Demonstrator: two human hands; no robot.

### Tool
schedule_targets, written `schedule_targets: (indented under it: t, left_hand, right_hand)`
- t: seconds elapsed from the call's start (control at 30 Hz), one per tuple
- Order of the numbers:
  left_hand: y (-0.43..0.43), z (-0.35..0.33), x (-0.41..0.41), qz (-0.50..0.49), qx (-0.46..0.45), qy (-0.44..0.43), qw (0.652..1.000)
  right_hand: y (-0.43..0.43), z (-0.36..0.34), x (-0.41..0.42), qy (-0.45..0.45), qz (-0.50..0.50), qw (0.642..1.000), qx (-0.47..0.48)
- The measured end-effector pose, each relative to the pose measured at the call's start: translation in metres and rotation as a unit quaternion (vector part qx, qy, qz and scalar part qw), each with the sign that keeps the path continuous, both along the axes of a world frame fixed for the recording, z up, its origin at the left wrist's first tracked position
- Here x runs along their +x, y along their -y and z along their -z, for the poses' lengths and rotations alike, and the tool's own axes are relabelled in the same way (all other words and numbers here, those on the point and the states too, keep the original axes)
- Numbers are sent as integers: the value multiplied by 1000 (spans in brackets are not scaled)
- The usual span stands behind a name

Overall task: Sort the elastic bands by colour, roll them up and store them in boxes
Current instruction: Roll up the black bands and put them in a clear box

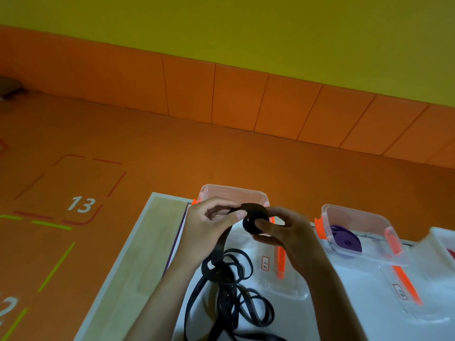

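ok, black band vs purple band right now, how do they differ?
The black band is only partly rolled, held in the left hand and right hand, its loose tail tangled on the table; the purple band is fully rolled. Black is outside any box; purple lies inside the clear box. Both are flat elastic strips.

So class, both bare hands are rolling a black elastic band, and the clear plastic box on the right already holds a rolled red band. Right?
Not quite. The head view shows a rolled purple band in the clear plastic box, not red. Both hands, left and right, are rolling the black elastic band.
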State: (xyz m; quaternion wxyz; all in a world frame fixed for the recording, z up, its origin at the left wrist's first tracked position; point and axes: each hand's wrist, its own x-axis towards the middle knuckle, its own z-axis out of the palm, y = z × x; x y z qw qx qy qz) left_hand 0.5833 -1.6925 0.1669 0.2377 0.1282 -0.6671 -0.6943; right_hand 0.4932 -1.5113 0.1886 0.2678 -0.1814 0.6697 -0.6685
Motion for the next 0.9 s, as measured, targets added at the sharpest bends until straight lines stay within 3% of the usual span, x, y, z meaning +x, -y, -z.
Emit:
schedule_targets:
  t: [0.3, 0.37, 0.47, 0.53, 0.67, 0.9]
  left_hand:
    - [8, 0, 1, 84, 10, -7, 996]
    - [14, 2, 4, 88, -18, 1, 996]
    - [20, 6, 10, 111, -98, 41, 988]
    - [21, 5, 13, 134, -120, 55, 982]
    - [21, -1, 9, 108, -35, 30, 993]
    - [21, -4, 4, 75, -1, -37, 996]
  right_hand:
    - [9, 13, 5, 115, 13, 984, -137]
    - [8, 15, 5, 107, -2, 988, -108]
    - [5, 8, 1, 16, -44, 998, 45]
    - [5, 3, -3, -18, -52, 996, 73]
    - [9, -5, 0, 5, -34, 999, 7]
    - [14, 2, 2, 110, -52, 986, -116]
